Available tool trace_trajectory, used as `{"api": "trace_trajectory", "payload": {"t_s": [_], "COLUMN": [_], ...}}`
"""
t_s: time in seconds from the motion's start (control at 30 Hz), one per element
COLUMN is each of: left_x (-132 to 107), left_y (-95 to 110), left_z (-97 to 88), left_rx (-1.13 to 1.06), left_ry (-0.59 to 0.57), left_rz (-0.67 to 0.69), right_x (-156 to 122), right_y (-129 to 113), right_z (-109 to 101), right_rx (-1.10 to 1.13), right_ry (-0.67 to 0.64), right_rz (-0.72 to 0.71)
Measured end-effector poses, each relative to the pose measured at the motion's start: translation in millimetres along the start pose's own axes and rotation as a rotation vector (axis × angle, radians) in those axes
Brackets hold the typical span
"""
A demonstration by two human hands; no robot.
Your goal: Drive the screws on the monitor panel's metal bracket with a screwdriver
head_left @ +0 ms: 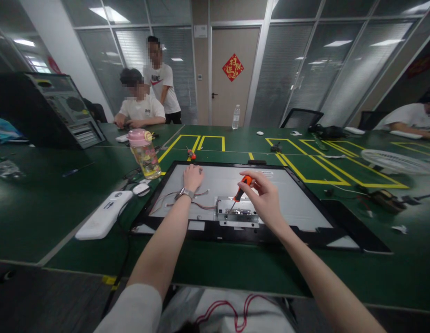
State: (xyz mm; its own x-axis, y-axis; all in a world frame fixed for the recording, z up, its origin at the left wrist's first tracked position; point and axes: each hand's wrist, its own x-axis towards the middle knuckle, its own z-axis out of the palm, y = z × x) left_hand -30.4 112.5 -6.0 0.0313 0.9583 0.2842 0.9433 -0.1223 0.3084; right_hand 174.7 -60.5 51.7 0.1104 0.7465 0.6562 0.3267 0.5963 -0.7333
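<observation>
On the face-down monitor panel (298,199), right hand (266,199) had its grip clamped on the screwdriver (240,190), tip at the metal bracket (239,215), while left hand (193,177), grip apart, lay flat at ten o'clock, likely steadying.

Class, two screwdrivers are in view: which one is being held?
The orange-handled screwdriver, gripped in the right hand with its tip at the metal plate; the red-handled screwdriver lies loose on the green table beyond the panel.

One monitor (298,203), two screwdrivers (240,189) (191,153), two bottles (144,159) (236,116), one computer case (62,111), one fan (395,162)
</observation>
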Motion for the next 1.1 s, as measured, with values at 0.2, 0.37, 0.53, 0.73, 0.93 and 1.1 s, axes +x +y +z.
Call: {"api": "trace_trajectory", "payload": {"t_s": [0.2,0.37,0.53,0.73,0.93,1.1], "left_x": [-8,-30,-53,-60,-59,-58], "left_y": [7,7,2,-1,-4,-6], "left_z": [-8.3,-27.7,-41.3,-44.9,-40.0,-37.7], "left_rx": [-0.098,-0.274,-0.4,-0.411,-0.402,-0.41], "left_ry": [-0.2,-0.481,-0.665,-0.723,-0.684,-0.682], "left_rz": [0.216,0.432,0.497,0.508,0.518,0.509], "right_x": [-2,-1,2,0,-3,1], "right_y": [3,6,5,5,3,3], "right_z": [-8,-7,-12,-12,-12,-18], "right_rx": [0.256,0.076,0.118,0.105,0.167,0.123], "right_ry": [-0.233,-0.084,-0.207,-0.137,-0.298,-0.069], "right_rz": [0.107,0.019,0.021,0.046,0.078,0.089]}}
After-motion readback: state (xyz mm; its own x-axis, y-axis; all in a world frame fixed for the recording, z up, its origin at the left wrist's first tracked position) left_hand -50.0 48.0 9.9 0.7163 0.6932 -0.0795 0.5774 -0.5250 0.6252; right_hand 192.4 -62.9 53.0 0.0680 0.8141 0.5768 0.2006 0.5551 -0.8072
